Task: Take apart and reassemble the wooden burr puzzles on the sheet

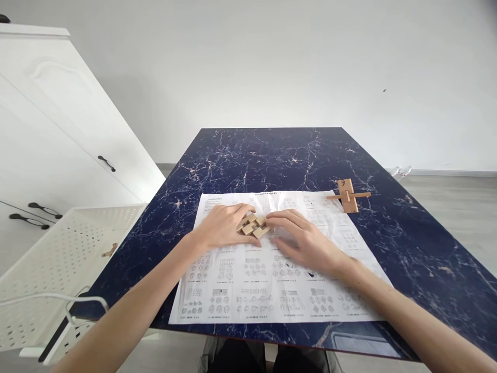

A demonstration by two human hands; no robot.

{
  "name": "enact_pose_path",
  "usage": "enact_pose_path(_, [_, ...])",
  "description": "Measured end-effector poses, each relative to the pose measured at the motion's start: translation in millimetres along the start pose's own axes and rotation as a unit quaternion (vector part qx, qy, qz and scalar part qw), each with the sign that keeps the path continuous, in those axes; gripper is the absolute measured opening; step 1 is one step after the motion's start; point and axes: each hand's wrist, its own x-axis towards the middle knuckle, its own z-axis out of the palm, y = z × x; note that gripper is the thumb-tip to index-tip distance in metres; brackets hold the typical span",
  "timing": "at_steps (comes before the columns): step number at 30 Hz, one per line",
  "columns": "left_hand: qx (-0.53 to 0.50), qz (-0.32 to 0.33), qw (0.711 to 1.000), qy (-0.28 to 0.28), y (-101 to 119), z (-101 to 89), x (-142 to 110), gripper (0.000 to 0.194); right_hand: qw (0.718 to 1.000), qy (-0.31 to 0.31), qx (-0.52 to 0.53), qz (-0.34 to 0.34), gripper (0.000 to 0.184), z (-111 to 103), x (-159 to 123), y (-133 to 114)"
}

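Observation:
A pale wooden interlocking puzzle (248,228) made of several short blocks lies on the printed paper sheet (233,305). My left hand (223,226) is closed around its left side, fingers along the far edge and thumb along the near edge. From the right, my right hand (305,241) rests over the sheet with its fingers stretched to the puzzle's right end. Its thumb is apart from the fingers, and the fingertips seem to touch the blocks. Part of the puzzle's left end is hidden by my left hand.
A cross-shaped wooden puzzle (349,196) sits at the sheet's far right corner on the dark blue marbled table (264,160). To the left stand a white perforated basket (58,248), holding a small wooden piece (110,250), and a white cabinet (66,129). A white cable (50,297) runs at the lower left.

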Motion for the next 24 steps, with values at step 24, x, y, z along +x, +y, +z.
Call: enact_pose_path(24, [-0.248, -0.067, 0.966, -0.030, -16.3, -18.6, 3.8, 0.066, 0.955, 0.127, 0.082, 0.256, 0.032, -10.2, 5.3, 8.4])
